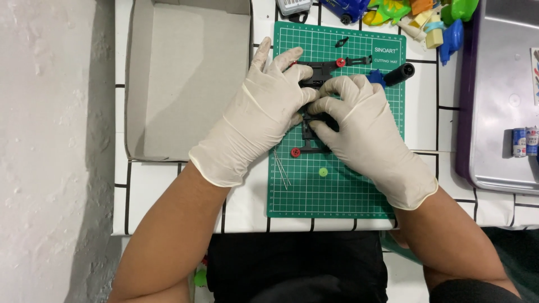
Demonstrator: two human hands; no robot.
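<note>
Your cutting mat (pixel 359 191) lies on the tiled table (pixel 151 196); the cardboard box lid (pixel 185 84) sits to its left, the metal tray (pixel 499 101) to its right. On the mat, the toy chassis (pixel 317 76) rests under your left hand (pixel 261 112) and right hand (pixel 365 129). Thin rods (pixel 282 168) and a small wheel (pixel 323 172) lie nearer you. Toy parts (pixel 432 22) lie beyond the mat.

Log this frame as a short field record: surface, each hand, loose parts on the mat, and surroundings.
surface: green cutting mat on a white tiled table
left hand: gloved, on the black frame
right hand: gloved, fingers on the same frame
loose parts: red wheel, green disc, thin rods, screwdriver
left of mat: open cardboard box
right of mat: metal tray
top: coloured toy parts
</note>
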